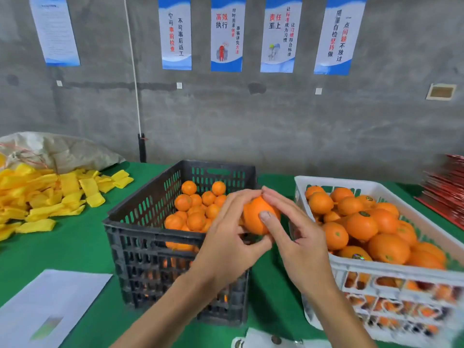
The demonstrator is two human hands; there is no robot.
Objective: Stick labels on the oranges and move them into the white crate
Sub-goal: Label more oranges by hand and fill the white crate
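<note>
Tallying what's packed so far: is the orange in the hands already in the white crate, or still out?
Out. The orange is held in the air by the left hand and right hand, between the black crate and the white crate.

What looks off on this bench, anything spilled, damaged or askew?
Mostly tidy. The one loose thing is the heap of yellow foam sleeves, spilled out of the sack across the green table at far left. The black crate and white crate sit upright; both hands hold one orange between them.

The white crate (351, 268) blurs toward the right edge, where the red stack (444, 187) is cut off.
</note>
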